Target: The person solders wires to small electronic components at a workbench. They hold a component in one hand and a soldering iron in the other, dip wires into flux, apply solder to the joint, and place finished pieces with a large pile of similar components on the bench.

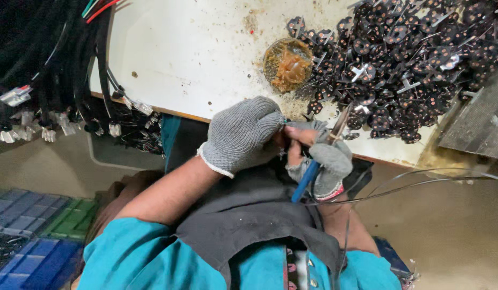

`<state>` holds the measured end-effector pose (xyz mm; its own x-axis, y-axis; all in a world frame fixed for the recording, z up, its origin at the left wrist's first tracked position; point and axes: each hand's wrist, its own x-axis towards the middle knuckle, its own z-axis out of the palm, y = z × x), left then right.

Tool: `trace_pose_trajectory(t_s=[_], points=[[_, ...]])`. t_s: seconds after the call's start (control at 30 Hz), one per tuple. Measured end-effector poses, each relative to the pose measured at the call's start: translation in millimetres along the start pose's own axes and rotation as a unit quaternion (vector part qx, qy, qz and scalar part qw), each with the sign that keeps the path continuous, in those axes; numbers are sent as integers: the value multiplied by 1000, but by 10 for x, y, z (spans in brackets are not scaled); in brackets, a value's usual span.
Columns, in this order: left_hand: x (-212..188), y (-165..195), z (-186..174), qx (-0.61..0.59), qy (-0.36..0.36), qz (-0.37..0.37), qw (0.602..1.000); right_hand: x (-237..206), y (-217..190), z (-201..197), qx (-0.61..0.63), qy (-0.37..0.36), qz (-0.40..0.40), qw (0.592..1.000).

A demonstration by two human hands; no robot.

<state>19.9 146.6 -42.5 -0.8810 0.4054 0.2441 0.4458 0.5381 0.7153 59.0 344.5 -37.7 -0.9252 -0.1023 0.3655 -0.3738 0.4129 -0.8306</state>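
Observation:
My left hand (243, 134), in a grey knitted glove, is closed around a small part that the glove hides, just off the near edge of the white worktable (195, 59). My right hand (321, 158), also gloved with bare fingertips, grips a soldering iron with a blue handle (305, 180). Its metal tip (340, 122) points up toward the table edge, close to my left hand. A grey cloth (249, 215) lies over my lap under both hands.
A round tin of amber flux (287, 64) sits on the table. A big heap of small black round parts with metal pins (405, 59) covers the right side. Black cable bundles with white connectors (50, 80) hang at left. Blue and green crates (34, 236) stand lower left.

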Motion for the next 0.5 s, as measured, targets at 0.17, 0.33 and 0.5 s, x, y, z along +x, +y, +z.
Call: trace_pose_trajectory(t_s=[0.17,0.33,0.5], points=[[-32,103,-200,-8,1,-6,1000,-180,153,-97,388,-55,395,831],[-166,139,-775,-13,-131,-145,981,-194,162,-17,420,-44,377,825],[-50,5,-1140,-57,-209,-149,965,-75,127,51,-17,17,-71,997]])
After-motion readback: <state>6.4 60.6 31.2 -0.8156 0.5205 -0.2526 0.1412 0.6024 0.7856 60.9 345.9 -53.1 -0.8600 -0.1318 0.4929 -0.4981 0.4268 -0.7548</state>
